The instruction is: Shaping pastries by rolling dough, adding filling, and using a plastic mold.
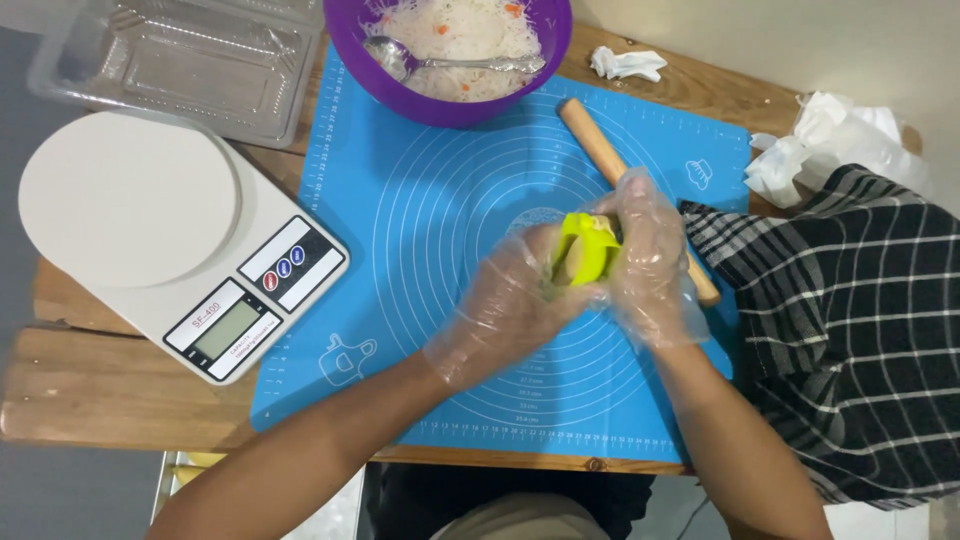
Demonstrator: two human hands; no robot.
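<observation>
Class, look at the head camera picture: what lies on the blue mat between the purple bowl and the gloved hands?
Only bare blue mat separates the purple bowl from the hands, seen from the head view.

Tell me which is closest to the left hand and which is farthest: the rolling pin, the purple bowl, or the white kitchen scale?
From the left hand, in the head view:
1. Rolling pin: to its right, running behind the right hand.
2. Purple bowl and white kitchen scale: too close to call. The bowl sits up at the mat's top edge, the scale off to the left.
</observation>
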